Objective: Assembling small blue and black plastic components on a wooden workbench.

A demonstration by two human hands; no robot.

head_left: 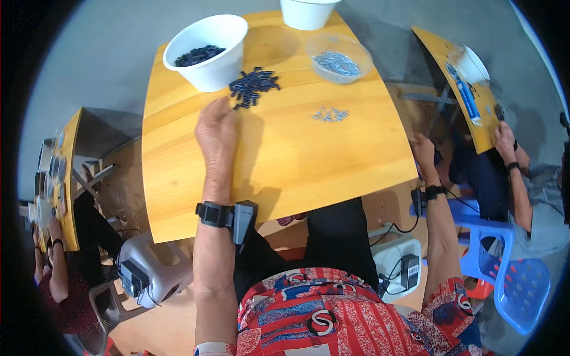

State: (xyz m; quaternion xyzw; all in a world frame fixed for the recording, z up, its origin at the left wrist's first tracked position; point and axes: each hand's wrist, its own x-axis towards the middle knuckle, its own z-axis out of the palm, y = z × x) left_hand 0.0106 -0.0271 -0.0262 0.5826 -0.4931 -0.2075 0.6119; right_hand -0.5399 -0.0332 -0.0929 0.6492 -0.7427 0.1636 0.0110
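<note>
Your left hand (217,132) has bare table (285,160) to its right. The white bowl (208,50) blocks it ahead-left, the dark pile (254,86) lies just ahead, and the clear bowl (341,58) stands well apart.

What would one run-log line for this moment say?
left hand: touching pile of small dark blue parts | right hand: off yellow wooden table

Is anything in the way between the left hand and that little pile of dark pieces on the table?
Nothing visible. The left hand lies on the wooden table with its fingertips right at the edge of the pile of dark pieces. The white bowl stands just beside it.
</note>
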